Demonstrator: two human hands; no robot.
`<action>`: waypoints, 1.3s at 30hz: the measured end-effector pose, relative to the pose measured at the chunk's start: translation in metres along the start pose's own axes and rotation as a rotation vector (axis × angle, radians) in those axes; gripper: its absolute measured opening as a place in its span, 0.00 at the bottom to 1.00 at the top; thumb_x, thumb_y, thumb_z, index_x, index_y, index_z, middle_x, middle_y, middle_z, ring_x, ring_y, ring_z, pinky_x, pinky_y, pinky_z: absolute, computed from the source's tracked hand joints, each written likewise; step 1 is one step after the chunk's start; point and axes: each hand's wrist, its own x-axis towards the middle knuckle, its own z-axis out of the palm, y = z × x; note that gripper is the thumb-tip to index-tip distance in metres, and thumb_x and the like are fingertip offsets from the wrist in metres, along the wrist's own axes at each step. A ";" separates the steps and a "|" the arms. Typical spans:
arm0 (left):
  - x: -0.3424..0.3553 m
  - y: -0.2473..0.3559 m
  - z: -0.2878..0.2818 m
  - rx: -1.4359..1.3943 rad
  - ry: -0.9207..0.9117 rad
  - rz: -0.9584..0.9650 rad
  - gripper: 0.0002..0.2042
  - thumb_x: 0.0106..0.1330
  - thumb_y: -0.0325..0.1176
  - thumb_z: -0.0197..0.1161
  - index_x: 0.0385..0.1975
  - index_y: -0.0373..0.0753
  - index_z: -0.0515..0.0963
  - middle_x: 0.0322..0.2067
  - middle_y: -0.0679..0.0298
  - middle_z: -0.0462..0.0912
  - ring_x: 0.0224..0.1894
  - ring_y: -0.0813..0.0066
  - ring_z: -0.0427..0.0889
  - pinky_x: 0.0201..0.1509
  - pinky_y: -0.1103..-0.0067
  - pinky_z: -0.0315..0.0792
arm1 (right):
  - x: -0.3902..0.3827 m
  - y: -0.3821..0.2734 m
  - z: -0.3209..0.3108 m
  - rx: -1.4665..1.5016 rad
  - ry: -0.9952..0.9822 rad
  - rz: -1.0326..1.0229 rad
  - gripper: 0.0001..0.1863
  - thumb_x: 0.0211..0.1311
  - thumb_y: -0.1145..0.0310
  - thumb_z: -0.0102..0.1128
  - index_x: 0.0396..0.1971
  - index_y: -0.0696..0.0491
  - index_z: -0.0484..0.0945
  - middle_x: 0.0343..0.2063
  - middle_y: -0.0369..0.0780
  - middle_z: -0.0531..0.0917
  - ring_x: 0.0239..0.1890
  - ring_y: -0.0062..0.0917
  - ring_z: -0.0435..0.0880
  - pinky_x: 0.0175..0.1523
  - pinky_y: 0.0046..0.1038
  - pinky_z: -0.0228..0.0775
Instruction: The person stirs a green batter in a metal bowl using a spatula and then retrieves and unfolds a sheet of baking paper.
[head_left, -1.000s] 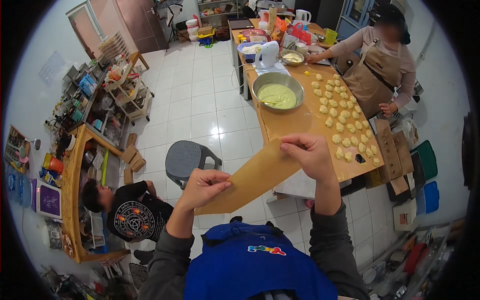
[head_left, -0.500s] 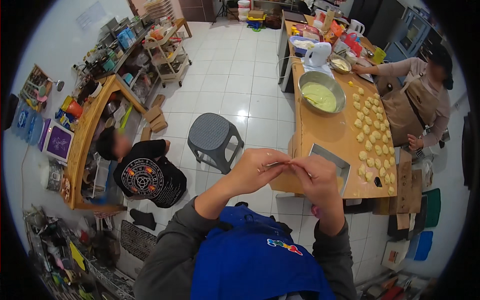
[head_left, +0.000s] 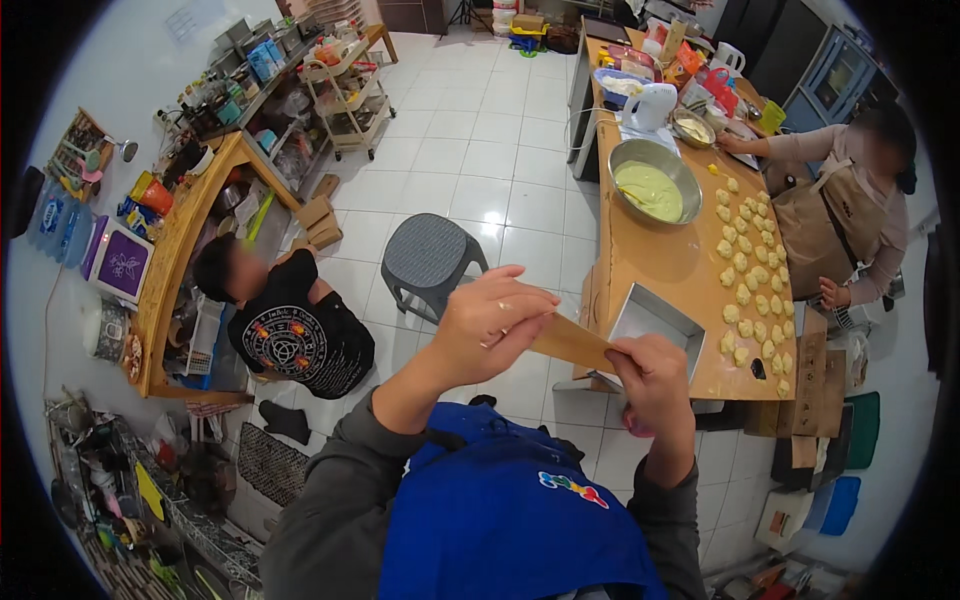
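My left hand [head_left: 497, 322] and my right hand [head_left: 650, 372] are raised in front of my blue apron, a short way apart. Between them stretches a thin, tan, slightly see-through strip [head_left: 573, 343]. My right thumb and fingers pinch its right end. Its other end sits between my left thumb and the extended left fingers, which partly hide it. Just beyond my right hand, a square metal baking pan [head_left: 668, 312] rests on the near corner of the wooden table [head_left: 640, 260].
Rows of pale dough pieces [head_left: 743, 295] and a metal bowl [head_left: 692, 190] of light green batter occupy the table. A co-worker [head_left: 845, 200] is at its right side. A grey stool [head_left: 425, 250] stands ahead. Another person [head_left: 300, 335] in black crouches by the left shelf.
My hands, pinched together before, have moved apart, and the tan strip now shows between them. My left fingers have straightened. The view has shifted slightly.
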 end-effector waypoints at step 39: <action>0.041 0.023 0.039 0.134 -0.285 0.158 0.15 0.47 0.26 0.65 0.38 0.42 0.77 0.38 0.63 0.78 0.43 0.67 0.76 0.58 0.56 0.56 | 0.024 -0.002 -0.014 0.068 0.094 -0.079 0.04 0.46 0.75 0.58 0.24 0.56 0.79 0.20 0.43 0.79 0.23 0.36 0.77 0.29 0.32 0.67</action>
